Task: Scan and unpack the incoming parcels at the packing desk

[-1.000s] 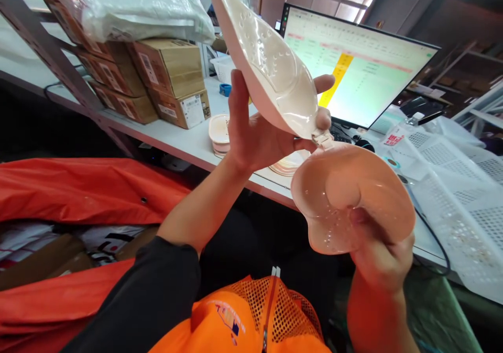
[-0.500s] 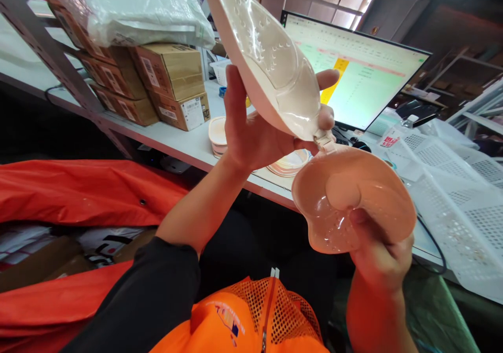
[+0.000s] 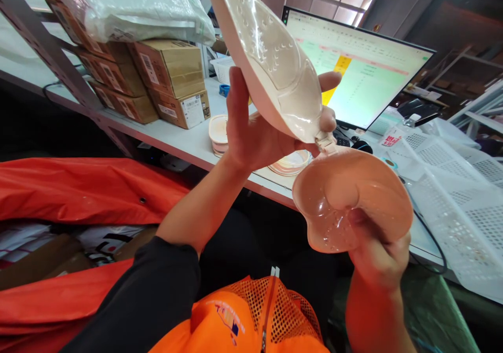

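Note:
A beige stick-on bra (image 3: 283, 70), glossy on its inner faces, hangs open in front of me with two moulded cups joined by a small clasp (image 3: 325, 142). My left hand (image 3: 261, 138) supports the upper cup from beneath, thumb along its outer edge and fingertips showing past its far side near the clasp. The lower cup (image 3: 353, 185) is gripped by my right hand (image 3: 377, 253), thumb pressed on the inner face and fingers behind, mostly hidden. Both cups are held above the desk edge.
On the desk (image 3: 188, 149) stand stacked cardboard boxes (image 3: 173, 70) under a plastic-wrapped pack (image 3: 145, 7), a small tub (image 3: 219, 133) and a monitor (image 3: 369, 70). White perforated baskets (image 3: 459, 201) and a bottle (image 3: 408, 122) lie right. Red tarpaulin (image 3: 78, 190) borders the lower left.
My hands keep the same hold on both cups. The lower cup and right hand have shifted very slightly left; the background moves a little with the camera.

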{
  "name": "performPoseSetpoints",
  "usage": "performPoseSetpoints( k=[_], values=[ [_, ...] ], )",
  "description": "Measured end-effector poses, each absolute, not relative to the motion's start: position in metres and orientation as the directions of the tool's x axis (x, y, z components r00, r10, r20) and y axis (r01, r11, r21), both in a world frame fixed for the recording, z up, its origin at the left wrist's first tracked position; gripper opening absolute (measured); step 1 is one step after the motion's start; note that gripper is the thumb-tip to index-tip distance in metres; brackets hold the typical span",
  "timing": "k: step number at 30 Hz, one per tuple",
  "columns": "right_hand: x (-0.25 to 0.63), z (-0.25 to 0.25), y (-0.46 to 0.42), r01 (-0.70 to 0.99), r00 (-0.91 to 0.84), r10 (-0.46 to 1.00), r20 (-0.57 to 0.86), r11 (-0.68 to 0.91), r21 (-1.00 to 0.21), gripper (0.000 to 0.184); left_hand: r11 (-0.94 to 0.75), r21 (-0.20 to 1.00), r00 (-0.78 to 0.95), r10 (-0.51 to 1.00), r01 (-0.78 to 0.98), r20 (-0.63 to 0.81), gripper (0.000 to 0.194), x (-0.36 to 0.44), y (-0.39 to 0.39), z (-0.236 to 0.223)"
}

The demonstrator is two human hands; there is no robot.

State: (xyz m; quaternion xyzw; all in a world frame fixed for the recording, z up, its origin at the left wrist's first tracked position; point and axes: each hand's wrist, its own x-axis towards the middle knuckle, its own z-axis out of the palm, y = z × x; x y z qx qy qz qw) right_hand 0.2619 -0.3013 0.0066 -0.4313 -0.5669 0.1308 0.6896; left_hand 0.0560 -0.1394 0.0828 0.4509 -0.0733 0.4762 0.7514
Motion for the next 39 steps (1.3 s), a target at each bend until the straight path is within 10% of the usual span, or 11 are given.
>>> performPoseSetpoints(
  k=[39],
  values=[
    [0.272, -0.034, -0.297, 0.209, 0.356, 0.845, 0.400, 0.345, -0.915, 0.040, -0.303, 0.779, 0.432, 0.694, -0.550, 0.575, 0.102, 0.071, -0.123, 0.042]
  ],
)
